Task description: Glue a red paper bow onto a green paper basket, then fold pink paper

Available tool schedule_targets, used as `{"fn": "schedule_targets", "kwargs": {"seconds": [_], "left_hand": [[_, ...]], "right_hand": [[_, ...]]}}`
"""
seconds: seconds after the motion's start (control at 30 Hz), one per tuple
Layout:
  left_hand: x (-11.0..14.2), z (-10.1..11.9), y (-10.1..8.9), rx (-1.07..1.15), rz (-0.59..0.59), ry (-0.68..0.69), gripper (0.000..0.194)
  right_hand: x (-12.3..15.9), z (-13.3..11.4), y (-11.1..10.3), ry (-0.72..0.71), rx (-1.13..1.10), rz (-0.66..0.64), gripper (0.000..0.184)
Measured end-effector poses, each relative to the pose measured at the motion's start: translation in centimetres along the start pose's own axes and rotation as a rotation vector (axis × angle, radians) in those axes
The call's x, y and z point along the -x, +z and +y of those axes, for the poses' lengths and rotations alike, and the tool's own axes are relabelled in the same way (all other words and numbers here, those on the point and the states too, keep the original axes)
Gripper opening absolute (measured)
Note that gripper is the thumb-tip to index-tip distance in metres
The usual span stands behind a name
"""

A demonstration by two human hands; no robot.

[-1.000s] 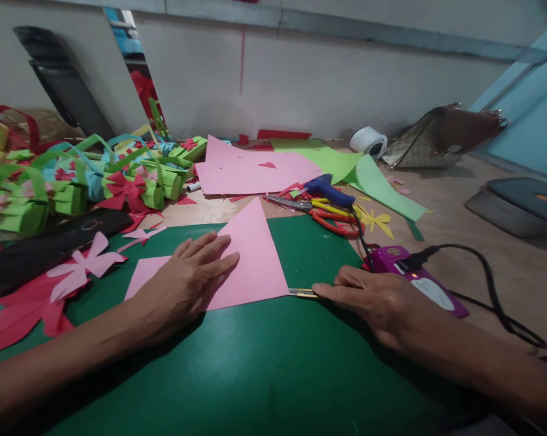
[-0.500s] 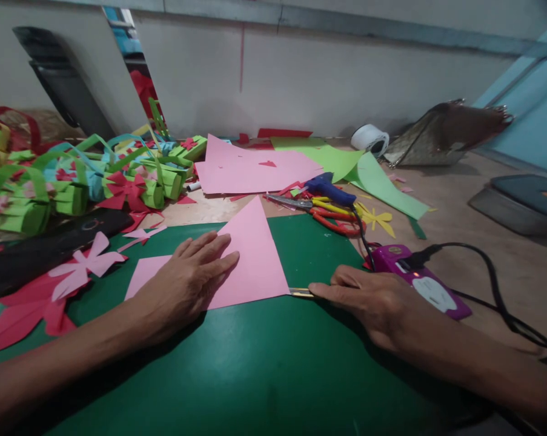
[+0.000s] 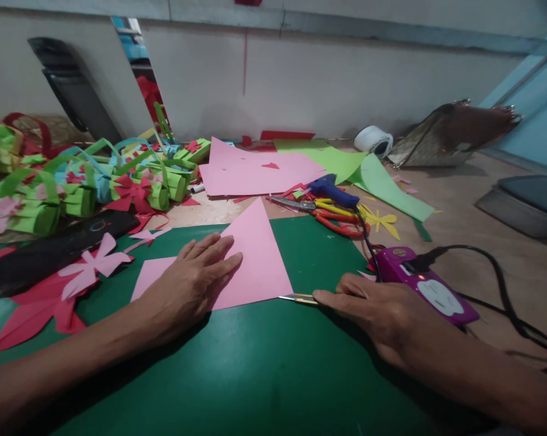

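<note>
A folded pink paper (image 3: 259, 266) lies on the green cutting mat (image 3: 237, 369), one pointed corner aimed away from me. My left hand (image 3: 195, 272) rests flat across it, fingers spread, pressing it to the mat. In my right hand (image 3: 368, 309) is a slim craft knife (image 3: 304, 298) with a metal blade and a yellowish body; the index finger lies along its top. The blade tip touches or sits just at the paper's near right corner. Most of the knife's handle is hidden under my fingers.
Behind the mat are scissors (image 3: 341, 225), a blue glue gun (image 3: 334, 191) and pink sheets (image 3: 264, 175). A purple power strip (image 3: 427, 287) with black cables sits right. Left are paper flowers (image 3: 94, 263), a black case (image 3: 64, 248) and several green paper baskets (image 3: 37, 209).
The knife's blade has moved slightly left and nearer to me, its tip now showing along the paper's near edge. My left hand keeps its place on the paper. The view has shifted a little.
</note>
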State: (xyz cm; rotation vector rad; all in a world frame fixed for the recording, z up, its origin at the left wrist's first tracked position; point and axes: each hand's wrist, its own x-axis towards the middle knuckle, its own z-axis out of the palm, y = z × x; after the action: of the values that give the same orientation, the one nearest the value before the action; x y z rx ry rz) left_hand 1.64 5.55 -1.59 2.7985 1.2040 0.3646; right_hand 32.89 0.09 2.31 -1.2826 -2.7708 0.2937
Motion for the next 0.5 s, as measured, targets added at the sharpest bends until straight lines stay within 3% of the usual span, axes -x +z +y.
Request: {"fn": "schedule_targets", "kwargs": {"seconds": [0.17,0.5], "left_hand": [[-0.09,0.29,-0.30,-0.010,0.011,0.007,0.039],[-0.31,0.78,-0.71,-0.029,-0.015,-0.007,0.043]], "right_hand": [[-0.38,-0.38,0.03,0.013,0.019,-0.041,0.064],[-0.98,-0.98,0.33,-0.022,0.051,0.000,0.065]]}}
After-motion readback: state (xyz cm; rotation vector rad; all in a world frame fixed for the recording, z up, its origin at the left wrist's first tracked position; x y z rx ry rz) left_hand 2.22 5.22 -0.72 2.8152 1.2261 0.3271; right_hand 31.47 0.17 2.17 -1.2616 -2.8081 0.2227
